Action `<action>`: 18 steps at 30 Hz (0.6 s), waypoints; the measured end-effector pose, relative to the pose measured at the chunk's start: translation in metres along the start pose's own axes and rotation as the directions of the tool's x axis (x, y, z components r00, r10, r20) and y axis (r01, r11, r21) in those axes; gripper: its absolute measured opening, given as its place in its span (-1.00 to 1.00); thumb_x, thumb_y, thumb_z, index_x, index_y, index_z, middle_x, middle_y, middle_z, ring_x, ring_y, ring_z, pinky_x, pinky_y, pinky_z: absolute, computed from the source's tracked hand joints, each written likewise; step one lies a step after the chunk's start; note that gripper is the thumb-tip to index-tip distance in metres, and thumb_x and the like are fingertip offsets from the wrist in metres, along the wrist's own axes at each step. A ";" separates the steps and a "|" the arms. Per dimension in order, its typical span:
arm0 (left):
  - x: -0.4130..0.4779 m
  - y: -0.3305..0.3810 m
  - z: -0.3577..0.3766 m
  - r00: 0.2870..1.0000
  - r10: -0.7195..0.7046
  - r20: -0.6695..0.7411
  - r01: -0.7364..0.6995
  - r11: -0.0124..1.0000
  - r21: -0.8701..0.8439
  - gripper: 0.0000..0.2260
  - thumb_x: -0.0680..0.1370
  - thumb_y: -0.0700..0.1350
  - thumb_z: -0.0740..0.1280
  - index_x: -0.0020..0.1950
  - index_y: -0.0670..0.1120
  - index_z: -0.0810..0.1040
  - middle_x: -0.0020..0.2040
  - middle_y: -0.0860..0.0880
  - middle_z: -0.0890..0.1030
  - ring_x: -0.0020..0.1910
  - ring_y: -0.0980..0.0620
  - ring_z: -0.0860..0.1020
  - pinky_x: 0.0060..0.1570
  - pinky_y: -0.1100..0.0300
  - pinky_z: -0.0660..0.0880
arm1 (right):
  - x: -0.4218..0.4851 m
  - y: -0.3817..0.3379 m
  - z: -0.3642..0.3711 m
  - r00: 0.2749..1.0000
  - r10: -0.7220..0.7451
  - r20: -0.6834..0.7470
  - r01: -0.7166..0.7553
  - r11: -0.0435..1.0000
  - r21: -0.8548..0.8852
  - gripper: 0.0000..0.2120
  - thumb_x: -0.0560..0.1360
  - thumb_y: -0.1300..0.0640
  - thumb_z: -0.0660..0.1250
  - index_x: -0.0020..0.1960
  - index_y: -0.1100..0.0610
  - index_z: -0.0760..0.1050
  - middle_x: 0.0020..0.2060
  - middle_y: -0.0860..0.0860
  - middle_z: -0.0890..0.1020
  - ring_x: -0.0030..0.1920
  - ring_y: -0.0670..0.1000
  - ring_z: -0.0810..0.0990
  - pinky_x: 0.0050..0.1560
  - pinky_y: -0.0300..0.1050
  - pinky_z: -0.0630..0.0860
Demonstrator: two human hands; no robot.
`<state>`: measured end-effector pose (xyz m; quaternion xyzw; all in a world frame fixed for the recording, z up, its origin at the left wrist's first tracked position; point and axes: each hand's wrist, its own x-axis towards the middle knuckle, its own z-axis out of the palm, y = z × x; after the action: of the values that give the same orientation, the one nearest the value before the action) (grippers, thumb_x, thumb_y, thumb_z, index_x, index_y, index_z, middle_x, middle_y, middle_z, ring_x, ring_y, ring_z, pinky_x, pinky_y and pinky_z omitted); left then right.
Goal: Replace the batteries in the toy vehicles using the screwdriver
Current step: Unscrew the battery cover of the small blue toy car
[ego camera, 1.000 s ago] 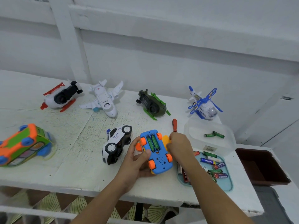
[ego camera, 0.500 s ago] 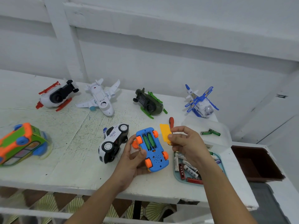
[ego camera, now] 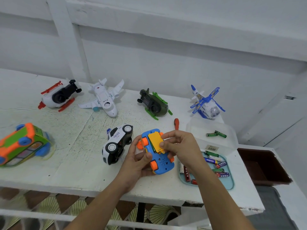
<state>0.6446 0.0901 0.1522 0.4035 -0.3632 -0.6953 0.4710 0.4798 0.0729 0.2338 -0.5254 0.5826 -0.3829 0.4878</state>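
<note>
In the head view I am cradling the blue plastic toy car with orange wheels [ego camera: 156,153] belly-up in my left hand [ego camera: 137,159], just above the white painted bench [ego camera: 74,165], so the battery bay is facing me. My left fingers are wrapping its side, thumb [ego camera: 147,156] lying across the chassis. My right hand [ego camera: 181,146] is arching over from the right, its fingers pinching the yellow plastic battery cover [ego camera: 155,141] and seating it over the bay, where a green cell is showing at the edge. I judge the screw comes next, which is why the red-handled screwdriver [ego camera: 176,123] is lying close beyond the car. The teal tray of loose batteries [ego camera: 231,183] is sitting just right of my wrist.
</note>
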 end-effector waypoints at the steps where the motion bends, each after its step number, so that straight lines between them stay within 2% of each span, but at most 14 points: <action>1: 0.000 0.000 0.000 1.000 -0.002 0.003 0.002 1.000 -0.001 -0.45 0.40 -0.06 0.37 0.33 0.28 0.32 0.05 -0.11 0.71 0.03 -0.21 0.68 -0.15 -0.12 0.65 | 0.000 0.000 0.000 1.000 -0.004 -0.006 0.003 1.000 -0.018 -0.85 0.41 0.30 0.48 -0.06 0.12 0.62 -0.34 0.08 0.67 -0.46 -0.04 0.56 -0.39 -0.19 0.53; 5: -0.001 0.001 0.000 1.000 -0.004 0.019 0.004 1.000 0.000 -0.37 0.30 0.08 0.50 0.31 0.30 0.34 0.05 -0.11 0.71 0.04 -0.21 0.68 -0.17 -0.10 0.65 | 0.000 0.000 0.002 1.000 0.007 -0.018 -0.008 0.998 -0.058 -0.85 0.41 0.27 0.49 -0.06 0.09 0.63 -0.33 0.03 0.67 -0.47 -0.08 0.57 -0.36 -0.19 0.53; 9: -0.001 0.002 0.001 1.000 0.004 0.011 -0.004 1.000 0.010 -0.45 0.37 -0.04 0.38 0.30 0.28 0.33 0.03 -0.09 0.72 0.01 -0.19 0.69 -0.17 -0.09 0.65 | -0.002 0.000 0.000 1.000 0.019 -0.019 -0.020 0.999 -0.046 -0.86 0.41 0.28 0.49 -0.08 0.10 0.62 -0.33 0.05 0.67 -0.47 -0.07 0.58 -0.35 -0.20 0.53; 11: -0.001 0.002 0.001 1.000 0.002 0.008 -0.002 1.000 0.015 -0.43 0.36 -0.02 0.40 0.32 0.27 0.33 0.03 -0.10 0.72 0.01 -0.19 0.69 -0.17 -0.09 0.65 | -0.003 -0.001 -0.001 1.000 0.022 -0.019 -0.023 0.999 -0.039 -0.86 0.41 0.28 0.49 -0.08 0.10 0.62 -0.33 0.05 0.67 -0.47 -0.07 0.58 -0.35 -0.21 0.53; 13: -0.001 0.003 0.001 1.000 0.001 0.011 -0.002 1.000 0.017 -0.33 0.29 0.12 0.53 0.34 0.28 0.33 0.05 -0.12 0.71 0.02 -0.21 0.69 -0.15 -0.11 0.65 | -0.003 -0.001 -0.001 1.000 0.024 -0.017 -0.024 0.999 -0.025 -0.86 0.41 0.29 0.48 -0.07 0.11 0.62 -0.35 0.03 0.66 -0.47 -0.07 0.58 -0.35 -0.21 0.54; 15: 0.000 0.003 0.002 1.000 -0.002 0.024 0.002 1.000 0.015 -0.17 0.11 0.27 0.63 0.31 0.31 0.35 0.07 -0.13 0.70 0.03 -0.22 0.68 -0.16 -0.11 0.64 | -0.002 -0.001 0.000 0.999 0.025 -0.020 -0.026 0.999 -0.022 -0.86 0.41 0.29 0.49 -0.07 0.12 0.62 -0.38 0.01 0.66 -0.47 -0.07 0.58 -0.35 -0.22 0.54; 18: 0.002 0.003 0.001 0.999 -0.002 0.033 0.002 1.000 0.001 -0.13 0.04 0.30 0.64 0.28 0.33 0.36 0.08 -0.13 0.70 0.03 -0.22 0.68 -0.17 -0.10 0.64 | -0.002 -0.001 0.002 0.999 0.031 -0.027 -0.032 0.999 -0.035 -0.86 0.40 0.29 0.50 -0.09 0.11 0.63 -0.38 0.03 0.66 -0.45 -0.04 0.59 -0.35 -0.19 0.55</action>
<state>0.6442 0.0879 0.1546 0.3926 -0.3711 -0.7021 0.4639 0.4816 0.0743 0.2346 -0.5197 0.6040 -0.3716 0.4765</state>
